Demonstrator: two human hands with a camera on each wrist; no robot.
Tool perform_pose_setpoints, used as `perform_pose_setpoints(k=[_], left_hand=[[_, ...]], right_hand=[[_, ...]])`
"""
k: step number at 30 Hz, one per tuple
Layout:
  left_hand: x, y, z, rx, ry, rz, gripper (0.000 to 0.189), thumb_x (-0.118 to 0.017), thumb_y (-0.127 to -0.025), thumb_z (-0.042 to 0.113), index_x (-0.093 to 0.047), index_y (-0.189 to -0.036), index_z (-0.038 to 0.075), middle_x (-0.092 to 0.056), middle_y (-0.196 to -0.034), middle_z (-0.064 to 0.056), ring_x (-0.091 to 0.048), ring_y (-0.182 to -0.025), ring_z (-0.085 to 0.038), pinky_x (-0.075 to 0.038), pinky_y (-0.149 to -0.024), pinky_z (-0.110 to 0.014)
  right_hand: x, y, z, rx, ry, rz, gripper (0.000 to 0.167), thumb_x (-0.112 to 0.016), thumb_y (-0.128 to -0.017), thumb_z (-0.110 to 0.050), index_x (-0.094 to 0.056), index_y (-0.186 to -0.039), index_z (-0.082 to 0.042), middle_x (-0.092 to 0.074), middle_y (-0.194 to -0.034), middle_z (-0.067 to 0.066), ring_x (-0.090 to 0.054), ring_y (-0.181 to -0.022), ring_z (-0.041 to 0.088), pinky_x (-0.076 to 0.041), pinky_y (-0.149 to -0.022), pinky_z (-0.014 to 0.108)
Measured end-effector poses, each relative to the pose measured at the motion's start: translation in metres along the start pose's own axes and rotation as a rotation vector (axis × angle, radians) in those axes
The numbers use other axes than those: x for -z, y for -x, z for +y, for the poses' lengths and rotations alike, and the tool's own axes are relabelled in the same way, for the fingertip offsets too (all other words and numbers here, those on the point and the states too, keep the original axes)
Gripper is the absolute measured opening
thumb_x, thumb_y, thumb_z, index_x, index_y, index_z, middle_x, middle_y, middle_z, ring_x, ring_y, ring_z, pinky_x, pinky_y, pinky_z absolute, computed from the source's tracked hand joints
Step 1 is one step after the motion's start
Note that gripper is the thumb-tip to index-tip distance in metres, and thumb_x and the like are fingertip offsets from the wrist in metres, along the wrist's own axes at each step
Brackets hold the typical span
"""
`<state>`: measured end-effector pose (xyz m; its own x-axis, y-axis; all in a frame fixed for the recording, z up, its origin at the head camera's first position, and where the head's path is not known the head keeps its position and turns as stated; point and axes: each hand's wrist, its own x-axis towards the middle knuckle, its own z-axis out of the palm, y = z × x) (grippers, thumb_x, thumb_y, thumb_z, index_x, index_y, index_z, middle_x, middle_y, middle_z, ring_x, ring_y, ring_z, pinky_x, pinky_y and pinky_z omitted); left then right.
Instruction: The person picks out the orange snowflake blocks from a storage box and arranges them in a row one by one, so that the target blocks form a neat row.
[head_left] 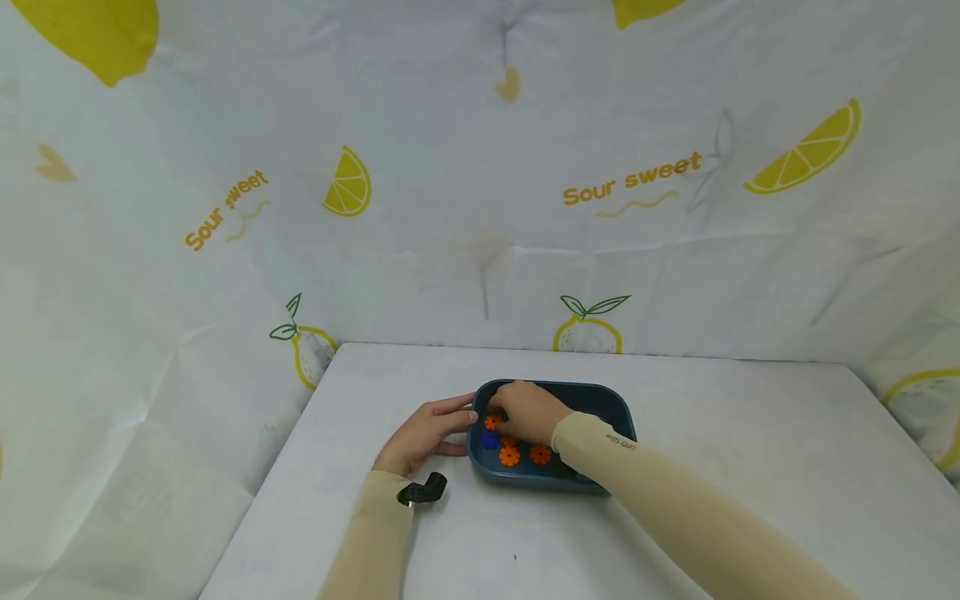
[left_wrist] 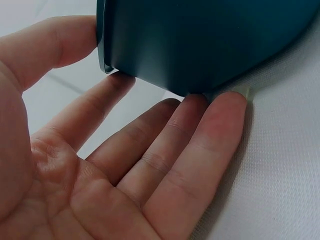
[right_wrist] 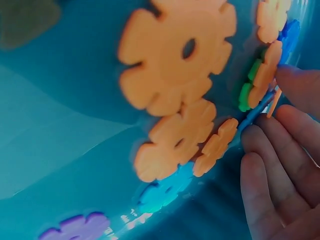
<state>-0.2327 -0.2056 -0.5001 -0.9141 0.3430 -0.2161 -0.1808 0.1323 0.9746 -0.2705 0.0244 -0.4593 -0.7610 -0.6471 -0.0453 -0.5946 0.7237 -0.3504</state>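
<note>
In the head view a dark blue-green tray [head_left: 540, 481] stands on the table. Flower-shaped interlocking discs lie inside it, such as an orange disc [head_left: 540, 454] and a blue disc [head_left: 490, 440]. My left hand [left_wrist: 135, 165] steadies the tray's left end, its thumb at the rim and its fairly straight fingers along the outer wall. Reaching into the tray's left part, my right hand [head_left: 531, 411] has its fingers bent down among the discs. The right wrist view shows a thin orange disc [right_wrist: 274, 102], edge-on, between thumb and fingertips, beside a green disc [right_wrist: 245, 96].
Other discs lie in the tray, including a large orange disc [right_wrist: 165, 75] and a purple disc [right_wrist: 77, 229]. A black wrist strap mount [head_left: 422, 489] sits on the left sleeve. Behind the white table [head_left: 712, 417] hangs a lemon-print cloth [head_left: 450, 250].
</note>
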Motion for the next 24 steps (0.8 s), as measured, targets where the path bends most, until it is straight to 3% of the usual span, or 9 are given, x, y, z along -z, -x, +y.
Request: perform_pose_setpoints(k=[3, 9, 13, 20, 24], left_hand=[[-0.001, 0.001, 0.000, 0.000, -0.002, 0.004, 0.057, -0.072, -0.104, 0.033, -0.058, -0.158, 0.019, -0.058, -0.161, -0.014, -0.066, -0.137, -0.031, -0.067, -0.093, -0.045], [0.000, 0.000, -0.002, -0.001, -0.012, 0.010, 0.058, -0.073, -0.103, 0.037, -0.058, -0.158, 0.022, -0.058, -0.161, -0.013, -0.067, -0.135, -0.030, -0.066, -0.094, -0.045], [-0.004, -0.004, -0.005, 0.008, -0.014, 0.004, 0.060, -0.074, -0.103, 0.040, -0.058, -0.158, 0.023, -0.056, -0.163, -0.013, -0.067, -0.134, -0.030, -0.066, -0.095, -0.045], [-0.001, -0.004, -0.008, 0.028, 0.004, 0.020, 0.060, -0.076, -0.102, 0.038, -0.059, -0.157, 0.023, -0.056, -0.163, -0.011, -0.066, -0.136, -0.027, -0.066, -0.096, -0.046], [-0.002, -0.005, -0.009, 0.038, 0.033, 0.033, 0.058, -0.076, -0.102, 0.034, -0.061, -0.156, 0.022, -0.057, -0.162, -0.009, -0.066, -0.135, -0.026, -0.066, -0.097, -0.047]], right_hand=[[-0.001, -0.002, 0.001, 0.002, 0.005, -0.005, 0.028, -0.083, -0.097, -0.023, -0.082, -0.123, -0.011, -0.080, -0.121, 0.004, -0.074, -0.118, 0.021, -0.053, -0.117, 0.047], [0.011, 0.005, 0.006, -0.014, -0.075, -0.001, 0.028, -0.082, -0.098, -0.023, -0.081, -0.125, -0.014, -0.080, -0.124, 0.001, -0.072, -0.117, 0.020, -0.058, -0.111, 0.044], [0.034, 0.029, 0.019, -0.021, -0.137, 0.029, 0.030, -0.081, -0.100, -0.022, -0.080, -0.129, -0.013, -0.079, -0.127, 0.002, -0.072, -0.117, 0.021, -0.060, -0.107, 0.044], [0.064, 0.084, 0.054, -0.096, -0.194, 0.195, 0.028, -0.081, -0.098, -0.014, -0.081, -0.126, -0.010, -0.081, -0.119, 0.003, -0.074, -0.103, 0.016, -0.064, -0.095, 0.040], [0.067, 0.100, 0.067, -0.116, -0.202, 0.181, 0.029, -0.080, -0.099, -0.013, -0.079, -0.128, -0.007, -0.080, -0.121, 0.007, -0.075, -0.105, 0.018, -0.065, -0.095, 0.040]])
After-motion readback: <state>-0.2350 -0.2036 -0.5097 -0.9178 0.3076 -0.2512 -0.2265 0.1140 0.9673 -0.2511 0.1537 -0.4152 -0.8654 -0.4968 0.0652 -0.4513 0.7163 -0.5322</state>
